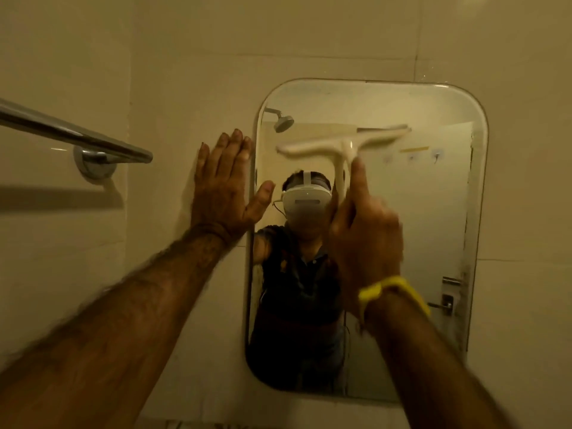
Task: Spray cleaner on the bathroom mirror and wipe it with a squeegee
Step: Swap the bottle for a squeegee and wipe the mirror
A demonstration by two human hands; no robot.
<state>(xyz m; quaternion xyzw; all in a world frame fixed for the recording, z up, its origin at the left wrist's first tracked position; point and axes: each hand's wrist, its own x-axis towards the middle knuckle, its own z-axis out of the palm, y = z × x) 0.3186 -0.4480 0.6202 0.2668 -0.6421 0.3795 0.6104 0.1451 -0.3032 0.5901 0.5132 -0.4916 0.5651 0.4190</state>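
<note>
A home bathroom, seen at the mirror wall.

Large glossy cream wall tiles (309, 35) with thin grout lines cover everything around the hands. A rounded-corner mirror (433, 212) is fixed to the tiles directly ahead of the right hand (365, 230), and the left hand (223, 187) lies flat on the tile at its edge. Reflected above the hands is a chrome shower head (283, 120); low beside the right wrist, a door (427, 274) with a lever handle (441, 305). A chrome towel bar (71, 134) juts from the wall left of the left hand.

White squeegee (342, 142) — against mirror (433, 212)
</note>
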